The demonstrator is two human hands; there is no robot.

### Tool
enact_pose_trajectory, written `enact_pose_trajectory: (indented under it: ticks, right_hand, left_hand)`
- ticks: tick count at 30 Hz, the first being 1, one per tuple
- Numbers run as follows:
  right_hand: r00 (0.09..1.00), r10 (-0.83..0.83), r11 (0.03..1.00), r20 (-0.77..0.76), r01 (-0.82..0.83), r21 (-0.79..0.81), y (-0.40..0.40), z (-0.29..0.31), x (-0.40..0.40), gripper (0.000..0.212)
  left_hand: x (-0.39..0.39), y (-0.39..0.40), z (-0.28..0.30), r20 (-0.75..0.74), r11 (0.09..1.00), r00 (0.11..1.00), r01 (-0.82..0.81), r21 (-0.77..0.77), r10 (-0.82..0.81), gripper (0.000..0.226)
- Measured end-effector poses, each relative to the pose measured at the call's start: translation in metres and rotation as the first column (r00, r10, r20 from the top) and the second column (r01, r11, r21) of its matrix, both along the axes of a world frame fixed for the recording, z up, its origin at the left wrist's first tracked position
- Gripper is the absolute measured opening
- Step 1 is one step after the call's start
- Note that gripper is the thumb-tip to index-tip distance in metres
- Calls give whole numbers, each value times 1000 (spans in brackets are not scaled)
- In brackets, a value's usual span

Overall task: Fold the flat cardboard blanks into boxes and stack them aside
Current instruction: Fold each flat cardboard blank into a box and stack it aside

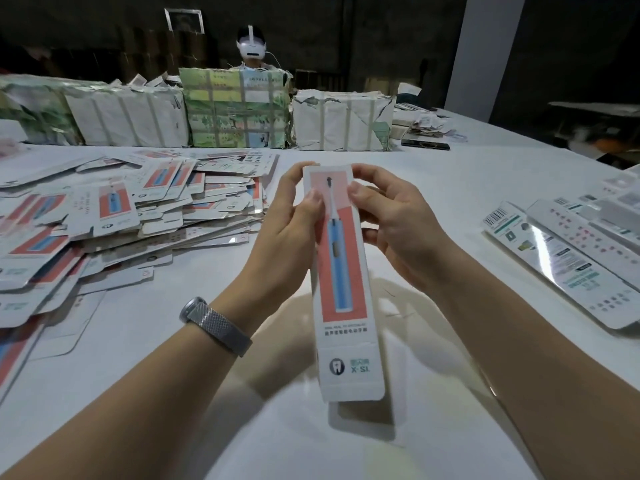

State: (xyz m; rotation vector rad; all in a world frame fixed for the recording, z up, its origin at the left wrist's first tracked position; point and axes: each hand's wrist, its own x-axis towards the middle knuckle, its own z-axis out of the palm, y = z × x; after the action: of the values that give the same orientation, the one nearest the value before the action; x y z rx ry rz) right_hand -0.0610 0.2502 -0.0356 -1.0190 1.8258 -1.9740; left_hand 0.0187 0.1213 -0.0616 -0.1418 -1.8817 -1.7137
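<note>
The white worktop [450, 188] carries everything, and I place the rest against the box I hold above its middle. Beyond that box, wrapped bundles [235, 109] line the far edge, and a person in a white headset [251, 47] sits behind them, mostly hidden. To the box's left sprawls the heap of flat blanks [114, 216], close enough to draw the next one from; its near edge runs out of view. To the box's right lie finished boxes [568, 258], side by side, likely my put-aside stack, also cut off at the edge. The long toothbrush box [343, 278] stands tilted away from me, raised off the worktop so I can work its far end. My left hand [287, 220] and right hand [398, 220] grip that end from either side, thumbs pressing its face, probably tucking the top flap; the flap is hidden behind the box. A mesh watch band [216, 325] wraps my left wrist.
</note>
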Motion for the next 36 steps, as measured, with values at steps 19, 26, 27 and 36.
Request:
enact_pose_trajectory:
  ticks: [19, 26, 27, 36]
  right_hand:
    - [993, -65, 972, 96, 85, -220, 1, -2, -3, 31]
    - [964, -251, 967, -88, 253, 9, -1, 1, -3, 27]
    - [967, -240, 970, -85, 243, 29, -3, 0, -2, 23]
    - [956, -259, 964, -138, 264, 17, 0, 2, -1, 21]
  left_hand:
    - [2, 6, -7, 108, 996, 992, 75, -38, -71, 53]
    - [2, 10, -10, 142, 949, 988, -11, -316, 58, 38]
    - [2, 11, -10, 140, 952, 988, -15, -304, 61, 38]
    - [5, 12, -6, 145, 970, 989, 20, -242, 16, 42]
